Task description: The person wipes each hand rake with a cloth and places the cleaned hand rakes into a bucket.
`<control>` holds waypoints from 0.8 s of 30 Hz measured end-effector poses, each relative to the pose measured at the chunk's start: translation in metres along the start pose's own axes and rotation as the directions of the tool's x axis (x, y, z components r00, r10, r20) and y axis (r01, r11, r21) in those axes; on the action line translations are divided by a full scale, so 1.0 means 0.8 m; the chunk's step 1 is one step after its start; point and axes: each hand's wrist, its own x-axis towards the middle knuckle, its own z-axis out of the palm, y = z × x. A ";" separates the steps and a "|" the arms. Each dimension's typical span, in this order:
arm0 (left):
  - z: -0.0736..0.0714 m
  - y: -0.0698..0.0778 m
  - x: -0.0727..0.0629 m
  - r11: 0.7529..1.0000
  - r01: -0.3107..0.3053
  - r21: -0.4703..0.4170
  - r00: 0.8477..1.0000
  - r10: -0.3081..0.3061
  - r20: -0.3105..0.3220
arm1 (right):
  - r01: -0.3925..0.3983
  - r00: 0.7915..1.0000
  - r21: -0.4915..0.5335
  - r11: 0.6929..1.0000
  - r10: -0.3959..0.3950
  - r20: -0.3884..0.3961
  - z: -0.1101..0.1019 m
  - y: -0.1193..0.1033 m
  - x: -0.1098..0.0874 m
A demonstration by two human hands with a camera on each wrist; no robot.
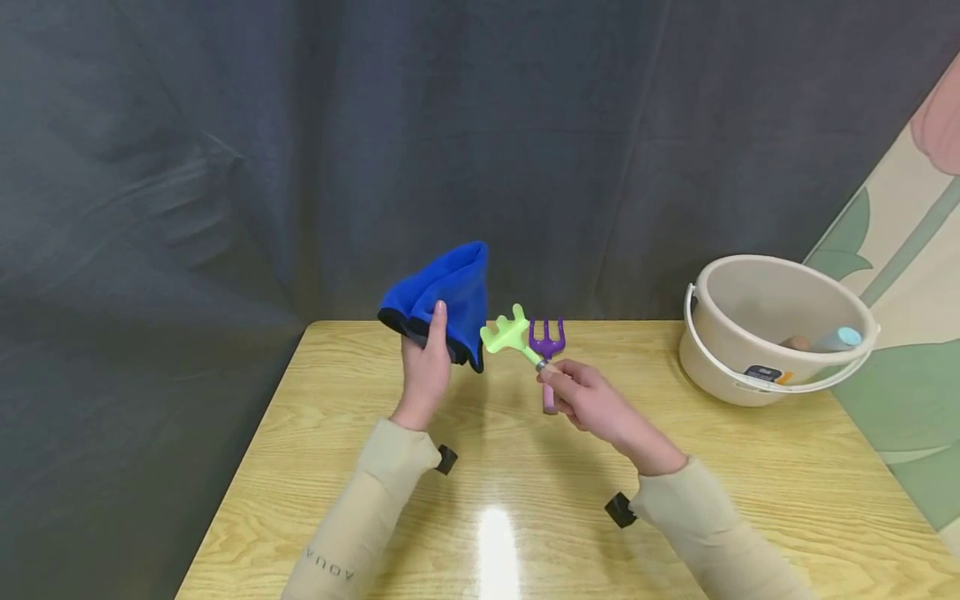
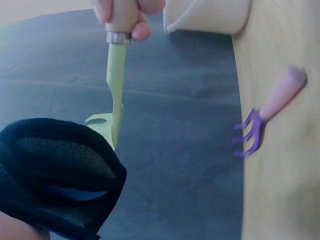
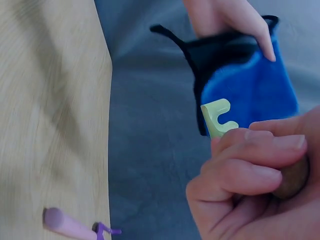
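Observation:
A blue cloth (image 1: 453, 287) with black edging hangs folded in my left hand (image 1: 426, 375), the thumb lying over its front. My right hand (image 1: 592, 407) grips a small light-green garden rake (image 1: 510, 333) by its handle, fingers curled round it. The rake's prongs point toward the cloth; in the right wrist view they overlap its blue side (image 3: 265, 95), and I cannot tell whether they touch. On the table below lies a purple garden fork (image 2: 255, 132) with a pink handle, partly behind my right hand in the head view.
At the back right of the wooden table (image 1: 322, 433) stands a white bucket (image 1: 716, 375) with its handle down. Inside it show a light-blue end (image 1: 847, 337) and a brown end (image 1: 795, 342). A dark curtain (image 1: 480, 150) hangs behind the table.

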 end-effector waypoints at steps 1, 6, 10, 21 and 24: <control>0.002 0.002 0.002 0.999 -0.037 0.036 0.999 0.036 0.014 | 0.007 1.000 0.000 1.000 -0.007 0.010 0.002 -0.001 0.000; 0.006 0.000 0.012 0.923 -0.320 0.213 0.940 0.281 0.192 | 0.027 0.999 -0.010 1.000 -0.026 0.030 0.010 -0.009 -0.003; 0.002 -0.013 0.013 0.762 -0.541 0.356 0.816 0.374 0.440 | 0.046 0.999 -0.025 0.999 -0.045 0.024 0.013 -0.016 -0.005; -0.006 -0.028 0.009 0.257 -0.791 0.556 0.612 0.363 0.703 | 0.073 0.997 -0.005 0.997 -0.073 -0.040 0.011 -0.023 -0.007; -0.007 -0.025 0.007 0.232 -0.806 0.545 0.591 0.367 0.718 | 0.077 0.997 0.034 0.996 -0.076 -0.032 0.007 -0.023 -0.008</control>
